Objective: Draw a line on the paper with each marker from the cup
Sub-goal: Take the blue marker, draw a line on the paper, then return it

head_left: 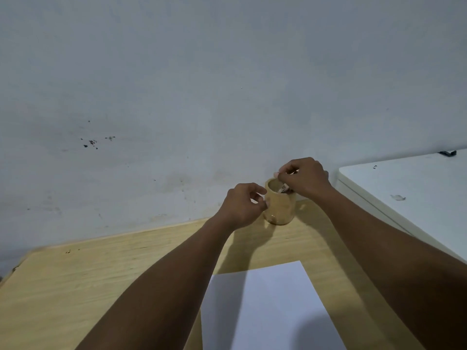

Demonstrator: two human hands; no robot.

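A tan ceramic cup (280, 208) stands near the back edge of the wooden table, close to the wall. My right hand (304, 178) hovers over the cup's rim, its fingers pinched on a white marker (283, 188) that leans inside the cup. My left hand (243, 204) curls against the cup's left side, thumb and fingertips touching its wall. A blank white sheet of paper (267, 306) lies on the table in front of me, between my forearms. Most of the marker is hidden by my right hand and the cup.
The light wooden table (101, 279) stretches to the left, its back edge running along a stained grey wall (177, 97). A white table (409, 195) stands at the right, slightly higher, with a small dark object (447, 153) at its far edge.
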